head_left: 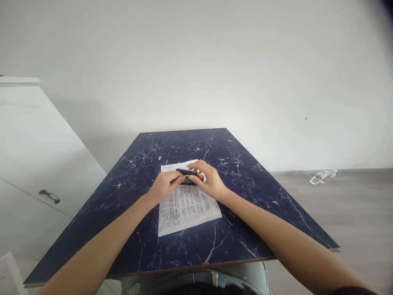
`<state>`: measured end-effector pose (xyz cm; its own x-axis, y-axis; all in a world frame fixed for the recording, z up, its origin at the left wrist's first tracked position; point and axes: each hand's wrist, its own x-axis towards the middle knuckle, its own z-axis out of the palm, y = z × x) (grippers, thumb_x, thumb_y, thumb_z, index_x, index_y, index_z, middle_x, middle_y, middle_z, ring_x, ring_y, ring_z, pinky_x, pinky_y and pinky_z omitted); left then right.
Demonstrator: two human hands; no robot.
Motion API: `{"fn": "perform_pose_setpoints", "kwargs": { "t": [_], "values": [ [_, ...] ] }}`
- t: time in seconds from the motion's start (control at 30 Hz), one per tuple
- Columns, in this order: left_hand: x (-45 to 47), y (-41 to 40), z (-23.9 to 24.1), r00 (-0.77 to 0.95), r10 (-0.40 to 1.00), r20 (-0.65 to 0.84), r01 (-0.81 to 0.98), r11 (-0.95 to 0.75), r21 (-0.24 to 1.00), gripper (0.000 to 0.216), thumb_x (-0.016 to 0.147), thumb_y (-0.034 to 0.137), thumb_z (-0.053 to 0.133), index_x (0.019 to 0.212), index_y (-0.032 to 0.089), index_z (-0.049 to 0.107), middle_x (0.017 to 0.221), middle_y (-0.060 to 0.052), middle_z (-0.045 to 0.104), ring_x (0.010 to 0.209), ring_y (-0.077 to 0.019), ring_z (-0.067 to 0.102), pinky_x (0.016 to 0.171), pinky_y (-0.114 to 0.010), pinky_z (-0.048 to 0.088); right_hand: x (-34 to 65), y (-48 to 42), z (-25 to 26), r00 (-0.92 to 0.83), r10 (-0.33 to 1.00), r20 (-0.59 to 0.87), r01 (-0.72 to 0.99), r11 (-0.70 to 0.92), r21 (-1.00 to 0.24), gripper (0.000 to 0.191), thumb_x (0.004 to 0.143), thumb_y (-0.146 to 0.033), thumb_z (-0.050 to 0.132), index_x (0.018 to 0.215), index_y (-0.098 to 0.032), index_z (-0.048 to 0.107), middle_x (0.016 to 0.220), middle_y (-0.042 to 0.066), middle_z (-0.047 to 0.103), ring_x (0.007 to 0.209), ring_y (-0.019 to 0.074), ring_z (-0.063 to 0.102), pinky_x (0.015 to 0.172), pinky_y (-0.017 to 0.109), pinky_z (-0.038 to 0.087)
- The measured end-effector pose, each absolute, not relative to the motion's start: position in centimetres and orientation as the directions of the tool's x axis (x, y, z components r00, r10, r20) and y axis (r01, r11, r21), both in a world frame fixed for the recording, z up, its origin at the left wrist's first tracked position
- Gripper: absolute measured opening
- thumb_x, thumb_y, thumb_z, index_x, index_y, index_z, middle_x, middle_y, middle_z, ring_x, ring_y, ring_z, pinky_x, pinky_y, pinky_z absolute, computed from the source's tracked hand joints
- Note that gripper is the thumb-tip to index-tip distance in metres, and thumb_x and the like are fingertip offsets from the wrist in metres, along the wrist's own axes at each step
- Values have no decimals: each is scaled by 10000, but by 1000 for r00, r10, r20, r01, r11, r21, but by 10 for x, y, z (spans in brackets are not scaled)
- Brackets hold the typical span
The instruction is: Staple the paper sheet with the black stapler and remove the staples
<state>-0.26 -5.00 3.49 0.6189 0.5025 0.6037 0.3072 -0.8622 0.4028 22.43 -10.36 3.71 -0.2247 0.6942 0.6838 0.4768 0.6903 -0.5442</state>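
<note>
Over the middle of a printed paper sheet, both hands meet around a slim black device with an orange part; its exact kind is not clear. My left hand is closed, with thumb and fingers pinching at the device's left side. Curled around the right end, near the orange part, is my right hand, its thumb on the near side and fingers on the far side. Fingers cover part of the device. The sheet lies on the table under both hands, creased and full of small text.
The dark blue marble-patterned table stands against a pale wall. A small white scrap lies beyond the sheet. To the left is a white cabinet with a dark handle. Clear crumpled plastic lies on the floor at right.
</note>
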Motion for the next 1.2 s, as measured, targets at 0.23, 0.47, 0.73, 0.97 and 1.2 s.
{"fn": "perform_pose_setpoints", "kwargs": {
  "t": [0.23,0.47,0.73,0.97,1.2],
  "values": [
    [-2,-47,28,663,409,627,221,-907,358,335,1071,350,501,841,176,671,644,11,632,533,-106,566,535,-213,421,216,-107,39,-280,660,697,327,749,-577,140,994,-279,637,976,-246,772,902,42,761,862,198,695,800,373,594],
    [-50,5,28,317,631,708,721,-646,252,442,1046,416,486,673,197,577,557,7,538,505,-137,500,546,-260,373,307,-65,43,337,821,460,560,218,-799,171,876,-332,707,925,-205,812,857,70,794,643,207,682,640,367,578],
    [-86,65,-9,292,895,338,907,-371,200,533,1023,461,408,1437,184,598,1597,-171,460,1455,-383,439,1156,-565,377,428,-46,20,612,701,367,624,-142,-769,218,778,-279,658,887,-151,797,821,113,799,791,265,743,749,353,562],
    [-85,64,-13,393,913,110,898,-406,171,551,1081,441,271,1604,310,383,1694,-54,314,1573,-375,240,1206,-714,196,405,-27,-1,300,903,308,747,-22,-664,39,679,-223,741,690,-229,778,729,22,775,759,222,728,803,317,555],
    [-84,64,-13,415,881,229,873,-456,172,469,1055,372,396,1481,239,538,1632,-133,427,1484,-359,420,1174,-609,360,397,-25,-2,301,867,396,817,-20,-577,132,762,-242,666,790,-209,790,821,66,784,823,252,711,856,367,536]
  ]
}}
